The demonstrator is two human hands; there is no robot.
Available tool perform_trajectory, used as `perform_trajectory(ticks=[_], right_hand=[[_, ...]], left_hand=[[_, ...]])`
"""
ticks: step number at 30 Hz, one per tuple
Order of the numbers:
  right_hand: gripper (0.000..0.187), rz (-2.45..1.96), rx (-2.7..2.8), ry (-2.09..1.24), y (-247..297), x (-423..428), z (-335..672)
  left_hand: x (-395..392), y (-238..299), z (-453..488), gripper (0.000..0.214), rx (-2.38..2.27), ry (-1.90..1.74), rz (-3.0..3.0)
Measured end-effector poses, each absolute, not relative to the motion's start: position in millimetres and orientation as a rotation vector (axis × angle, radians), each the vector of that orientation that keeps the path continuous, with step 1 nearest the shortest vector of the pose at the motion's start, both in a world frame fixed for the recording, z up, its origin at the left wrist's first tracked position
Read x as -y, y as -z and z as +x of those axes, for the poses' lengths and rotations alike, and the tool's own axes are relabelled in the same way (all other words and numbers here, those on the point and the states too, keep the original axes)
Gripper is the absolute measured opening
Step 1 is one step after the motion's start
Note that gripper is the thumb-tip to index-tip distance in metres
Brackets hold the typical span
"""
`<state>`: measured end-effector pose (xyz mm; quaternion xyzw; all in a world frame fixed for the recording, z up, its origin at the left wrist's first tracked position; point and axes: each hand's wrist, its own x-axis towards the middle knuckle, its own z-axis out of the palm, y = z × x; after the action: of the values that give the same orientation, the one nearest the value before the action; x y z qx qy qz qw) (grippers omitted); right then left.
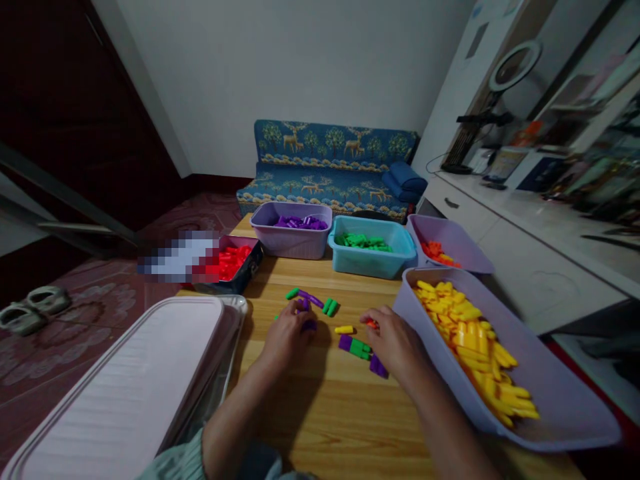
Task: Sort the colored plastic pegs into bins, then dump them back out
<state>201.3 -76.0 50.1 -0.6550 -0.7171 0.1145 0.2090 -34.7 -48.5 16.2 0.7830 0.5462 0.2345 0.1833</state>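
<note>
Just left of the table's middle, my left hand (287,335) has its fingers closed on purple plastic building blocks (309,325), partly hidden by the fingers. A green and purple row of blocks (311,298) lies just beyond it, with a green block (330,307) at its right end. My right hand (396,337) is pinched on a small orange block (371,323), mostly covered by the fingertips. Between the hands lie a yellow block (345,329) and a joined purple and green piece (356,347). Another purple block (379,365) sits beside my right hand.
Around the wooden table (320,427) stand a bin of yellow blocks (473,340), a bin of orange blocks (440,252), a blue bin of green blocks (373,260), a bin of purple blocks (290,243) and a box of red blocks (233,260). A pale lid (120,387) lies left.
</note>
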Motion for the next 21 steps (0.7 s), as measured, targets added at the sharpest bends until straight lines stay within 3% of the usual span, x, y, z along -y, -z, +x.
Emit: perform_trajectory(ticks=[3,7,14,21], right_hand=[[0.029,-1.85,2.017,-0.185,-32.8,103.2,204.8],[0.063,-1.849,2.02,-0.117,-2.0,118.6,191.6],[0.042,-1.678,2.027,-0.209,3.9,96.9,159.7],[0.036,-1.598,1.913,-0.34,4.2,63.5,129.4]], left_hand=[[46.1,-8.1,-33.4,0.028,-1.494,-0.754,2.218],[47.4,4.4,-35.9,0.039,-1.407,-0.855,2.207],[46.8,11.5,-39.5,0.035,-1.347,-0.883,2.2],[44.0,9.6,-47.0,0.017,-1.325,-1.085,2.162]])
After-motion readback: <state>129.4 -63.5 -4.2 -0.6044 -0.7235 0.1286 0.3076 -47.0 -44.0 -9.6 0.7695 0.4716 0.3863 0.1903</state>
